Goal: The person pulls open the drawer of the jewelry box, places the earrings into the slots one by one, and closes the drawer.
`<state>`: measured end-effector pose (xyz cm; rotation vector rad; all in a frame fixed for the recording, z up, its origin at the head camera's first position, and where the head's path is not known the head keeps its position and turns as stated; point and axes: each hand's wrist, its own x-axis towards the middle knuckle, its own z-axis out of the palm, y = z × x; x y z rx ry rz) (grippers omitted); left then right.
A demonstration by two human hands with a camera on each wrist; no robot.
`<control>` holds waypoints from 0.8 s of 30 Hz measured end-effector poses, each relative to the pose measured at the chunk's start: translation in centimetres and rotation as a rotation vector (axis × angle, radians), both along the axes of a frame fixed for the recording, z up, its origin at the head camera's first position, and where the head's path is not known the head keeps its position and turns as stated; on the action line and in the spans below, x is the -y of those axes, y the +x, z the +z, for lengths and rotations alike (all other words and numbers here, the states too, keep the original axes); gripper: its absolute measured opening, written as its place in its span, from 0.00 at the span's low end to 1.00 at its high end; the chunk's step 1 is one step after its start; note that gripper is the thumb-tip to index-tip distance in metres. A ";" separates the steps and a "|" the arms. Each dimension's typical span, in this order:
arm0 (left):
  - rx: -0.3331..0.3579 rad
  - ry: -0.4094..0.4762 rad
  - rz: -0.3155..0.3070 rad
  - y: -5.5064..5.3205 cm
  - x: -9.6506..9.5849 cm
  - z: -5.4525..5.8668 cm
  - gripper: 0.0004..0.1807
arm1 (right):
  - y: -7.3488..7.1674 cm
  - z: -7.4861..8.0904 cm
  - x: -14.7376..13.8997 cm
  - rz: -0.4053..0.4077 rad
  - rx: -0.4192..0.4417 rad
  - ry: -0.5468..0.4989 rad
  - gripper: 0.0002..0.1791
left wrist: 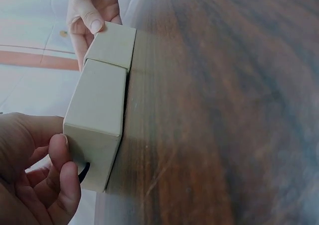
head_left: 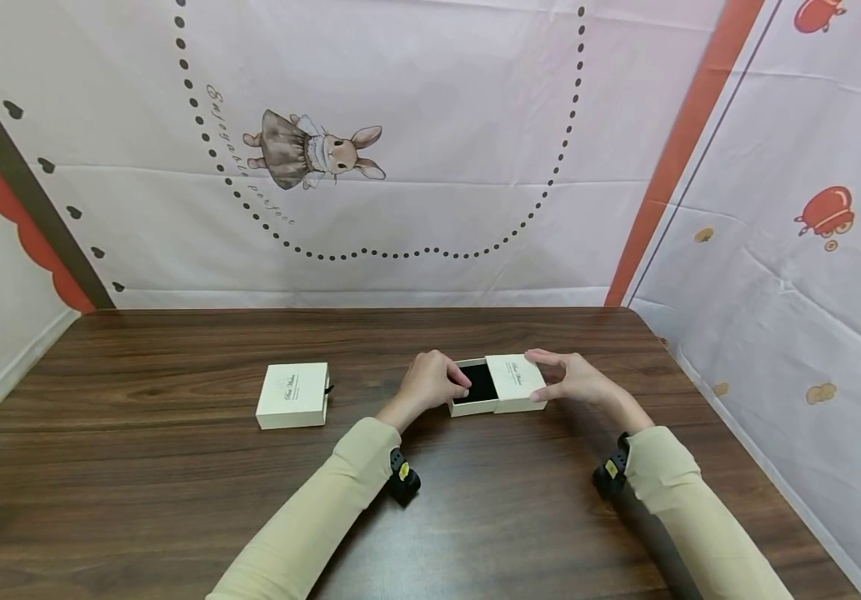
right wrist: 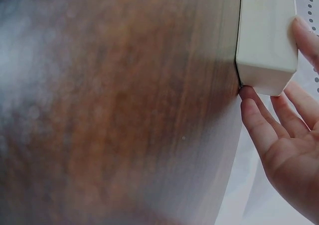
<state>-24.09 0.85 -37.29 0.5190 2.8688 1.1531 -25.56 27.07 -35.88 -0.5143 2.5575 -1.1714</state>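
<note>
A cream slide-out gift box lies on the table, its drawer (head_left: 475, 408) partly out to the left of its printed sleeve (head_left: 514, 385). Black lining shows inside the drawer. My left hand (head_left: 426, 383) pinches the drawer's left end wall, fingers curled beside a short black ribbon (left wrist: 84, 171) there. At the other end, my right hand (head_left: 582, 382) grips the sleeve, with thumb and fingers spread around its right end. The right wrist view shows fingertips (right wrist: 251, 105) against the sleeve's end, low down near the table.
A second cream box (head_left: 291, 396), closed, with similar lettering and a black ribbon on its right side, sits to the left on the brown wooden table (head_left: 175, 500). Printed cloth (head_left: 438, 150) hangs behind the table and along both sides.
</note>
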 end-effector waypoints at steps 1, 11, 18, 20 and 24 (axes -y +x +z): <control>-0.008 -0.007 0.002 0.0 0.0 0.0 0.02 | 0.0 0.0 0.0 0.002 -0.001 0.002 0.43; -0.037 -0.034 0.028 -0.1 0.0 0.0 0.02 | 0.1 0.1 0.0 0.002 -0.002 -0.001 0.43; -0.035 -0.008 0.012 -0.1 0.0 -0.2 0.02 | 0.1 0.0 0.0 0.006 -0.003 -0.004 0.43; -0.024 -0.004 0.010 0.0 -0.1 -0.2 0.02 | 0.0 0.0 0.0 0.006 -0.005 0.002 0.43; -0.009 -0.011 0.014 0.0 -0.1 -0.1 0.02 | -0.1 0.0 0.0 0.007 -0.010 0.009 0.43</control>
